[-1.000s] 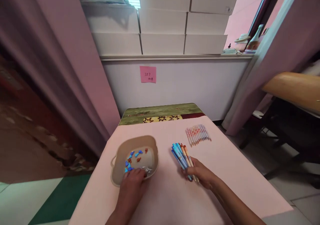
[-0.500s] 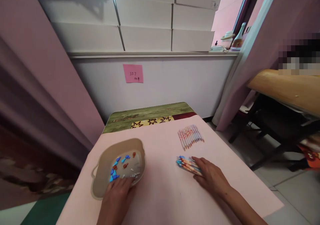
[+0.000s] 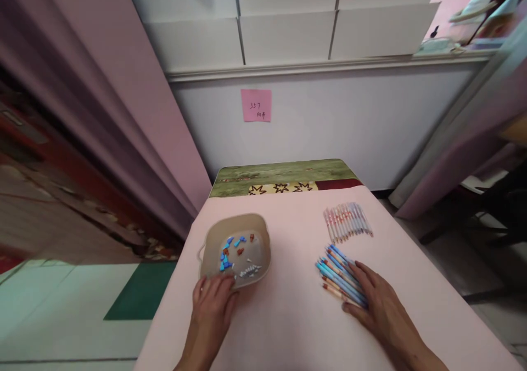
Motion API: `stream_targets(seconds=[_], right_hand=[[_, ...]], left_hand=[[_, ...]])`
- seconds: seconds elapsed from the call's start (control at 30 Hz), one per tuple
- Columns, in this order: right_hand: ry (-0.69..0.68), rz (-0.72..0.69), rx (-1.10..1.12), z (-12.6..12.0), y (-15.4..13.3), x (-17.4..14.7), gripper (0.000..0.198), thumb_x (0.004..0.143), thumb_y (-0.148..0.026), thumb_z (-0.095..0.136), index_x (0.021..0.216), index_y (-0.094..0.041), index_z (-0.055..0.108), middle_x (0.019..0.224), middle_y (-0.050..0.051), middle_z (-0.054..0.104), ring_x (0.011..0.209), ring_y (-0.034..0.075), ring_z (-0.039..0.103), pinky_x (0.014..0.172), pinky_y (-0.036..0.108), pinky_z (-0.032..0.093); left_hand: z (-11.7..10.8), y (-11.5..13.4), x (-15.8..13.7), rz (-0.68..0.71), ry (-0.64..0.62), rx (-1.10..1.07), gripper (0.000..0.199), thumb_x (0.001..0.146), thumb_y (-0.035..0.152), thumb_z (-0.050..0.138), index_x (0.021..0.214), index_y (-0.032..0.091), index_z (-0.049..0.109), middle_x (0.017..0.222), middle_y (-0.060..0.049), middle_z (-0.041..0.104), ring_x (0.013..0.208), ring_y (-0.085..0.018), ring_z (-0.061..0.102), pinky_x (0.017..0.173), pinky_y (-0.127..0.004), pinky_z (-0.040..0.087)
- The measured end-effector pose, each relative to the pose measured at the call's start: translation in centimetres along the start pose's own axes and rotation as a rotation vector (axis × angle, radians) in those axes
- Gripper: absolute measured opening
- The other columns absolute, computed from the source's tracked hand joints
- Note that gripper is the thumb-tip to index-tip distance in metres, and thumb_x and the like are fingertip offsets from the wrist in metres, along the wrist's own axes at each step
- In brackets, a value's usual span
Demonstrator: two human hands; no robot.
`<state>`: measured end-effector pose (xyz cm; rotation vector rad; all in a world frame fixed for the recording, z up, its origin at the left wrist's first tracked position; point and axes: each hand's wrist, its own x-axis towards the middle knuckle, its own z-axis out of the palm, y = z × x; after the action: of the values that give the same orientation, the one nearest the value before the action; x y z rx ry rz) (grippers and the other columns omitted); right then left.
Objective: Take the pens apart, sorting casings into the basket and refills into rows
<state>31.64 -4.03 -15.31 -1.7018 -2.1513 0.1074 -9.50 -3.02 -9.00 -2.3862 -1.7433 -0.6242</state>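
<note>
My left hand (image 3: 213, 299) is at the near left rim of a beige plastic basin (image 3: 214, 234), fingers curled over the rim and thumb outside. Inside the basin lie small blue pieces (image 3: 224, 262), a few brown pieces (image 3: 241, 251) and a cluster of small white pieces (image 3: 250, 271). At the right, my right hand (image 3: 376, 299) is closed around the near ends of a loose bundle of blue and orange-tipped pens (image 3: 340, 275) lying on the pink cloth. Beyond them, a neat row of pale pens (image 3: 348, 221) lies side by side.
A pink cloth (image 3: 292, 305) covers most of the table; the green wood-patterned far end (image 3: 284, 172) shows. Behind it is a white wall with a pink note (image 3: 256, 106). Pink curtains (image 3: 164, 113) hang on both sides.
The view has turned left, shifting everything rightward. My left hand has moved left along the basin rim, uncovering more white pieces. The pens under my right hand are fanned wider, with more blue showing.
</note>
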Motion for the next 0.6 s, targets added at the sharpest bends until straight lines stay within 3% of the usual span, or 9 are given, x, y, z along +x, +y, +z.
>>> stream_targets(seconds=[0.1,0.2,0.27,0.5,0.6], right_hand=[[0.067,-0.051,-0.014,0.2,-0.3,0.0,0.066,0.079,-0.048,0.062,0.135,-0.020,0.043,0.136,0.016,0.047,0.121,0.034,0.048,0.099,0.049,0.039],[0.084,-0.149,0.001,0.1,-1.0,0.2,0.032,0.082,-0.041,0.061,0.108,-0.023,0.060,0.122,0.012,0.059,0.114,0.030,0.054,0.101,0.048,0.038],[0.069,-0.159,0.004,0.0,-1.6,0.2,0.017,0.085,-0.037,0.059,0.095,-0.024,0.062,0.111,0.010,0.063,0.107,0.028,0.058,0.098,0.046,0.041],[0.096,-0.162,-0.031,-0.1,-2.6,0.2,0.013,0.087,-0.031,0.057,0.095,-0.024,0.063,0.101,0.008,0.068,0.096,0.024,0.063,0.098,0.044,0.040],[0.152,-0.204,-0.019,0.0,-2.8,0.5,0.013,0.090,-0.028,0.052,0.090,-0.023,0.064,0.097,0.006,0.068,0.092,0.021,0.063,0.098,0.041,0.038]], left_hand=[[1.0,-0.7,-0.1,0.070,-0.023,-0.078,0.021,0.087,0.014,0.045,0.094,0.023,0.062,0.090,-0.004,0.071,0.090,-0.020,0.066,0.094,-0.039,0.039],[1.7,-0.4,0.5,0.063,-0.036,-0.121,0.026,0.086,0.010,0.041,0.093,0.023,0.062,0.087,-0.004,0.070,0.086,-0.019,0.066,0.093,-0.038,0.040],[1.8,0.1,0.8,0.041,-0.057,-0.138,0.027,0.086,0.010,0.040,0.090,0.023,0.062,0.084,-0.004,0.070,0.083,-0.019,0.065,0.093,-0.040,0.041],[-0.5,2.1,0.1,0.046,-0.134,-0.250,0.017,0.086,0.017,0.046,0.088,0.024,0.062,0.082,-0.004,0.068,0.085,-0.020,0.064,0.095,-0.041,0.042],[-2.4,2.2,1.8,-0.091,-0.237,-0.306,0.016,0.086,0.033,0.053,0.097,0.024,0.061,0.095,-0.006,0.068,0.092,-0.022,0.063,0.084,-0.034,0.047]])
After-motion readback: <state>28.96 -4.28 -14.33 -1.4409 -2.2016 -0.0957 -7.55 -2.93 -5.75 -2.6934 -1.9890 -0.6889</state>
